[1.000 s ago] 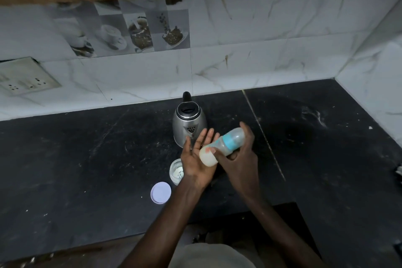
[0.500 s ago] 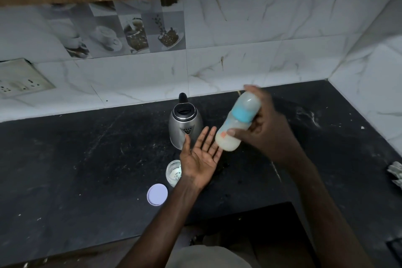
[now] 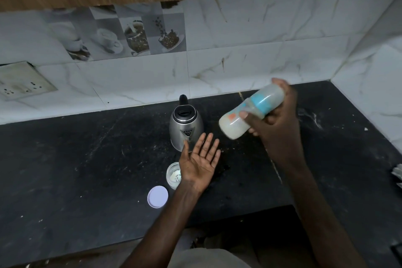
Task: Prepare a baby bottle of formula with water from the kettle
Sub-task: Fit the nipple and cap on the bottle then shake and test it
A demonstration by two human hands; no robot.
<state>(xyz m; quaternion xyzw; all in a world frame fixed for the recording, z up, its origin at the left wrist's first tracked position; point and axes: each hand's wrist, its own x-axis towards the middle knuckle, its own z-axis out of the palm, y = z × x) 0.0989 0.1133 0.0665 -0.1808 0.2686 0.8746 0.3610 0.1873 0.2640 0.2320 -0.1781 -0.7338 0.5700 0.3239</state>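
On the left part of the dark tabletop (image 3: 87,159) a round pale lid (image 3: 157,197) lies flat, and just beside it stands a small jar (image 3: 174,175), open, with white powder in it. Behind these the steel kettle (image 3: 186,125) stands upright near the wall. The left hand (image 3: 201,161) is held palm up over the tabletop in front of the kettle, fingers straight and spread, holding nothing. To its right, in the air and apart from that palm, is the baby bottle (image 3: 250,115), tilted with its base down towards the left and its capped top up towards the right; it is blurred. The right hand (image 3: 276,119) grips it round the middle, thumb on the body below the teal collar.

Milky liquid fills the lower end, so the weight probably sits at the base and shifts as the bottle tips. It looks like stiff, light plastic, smooth and likely slippery if wet. The narrow waist under the collar seems the safest hold, keeping the fingers clear of the cap.
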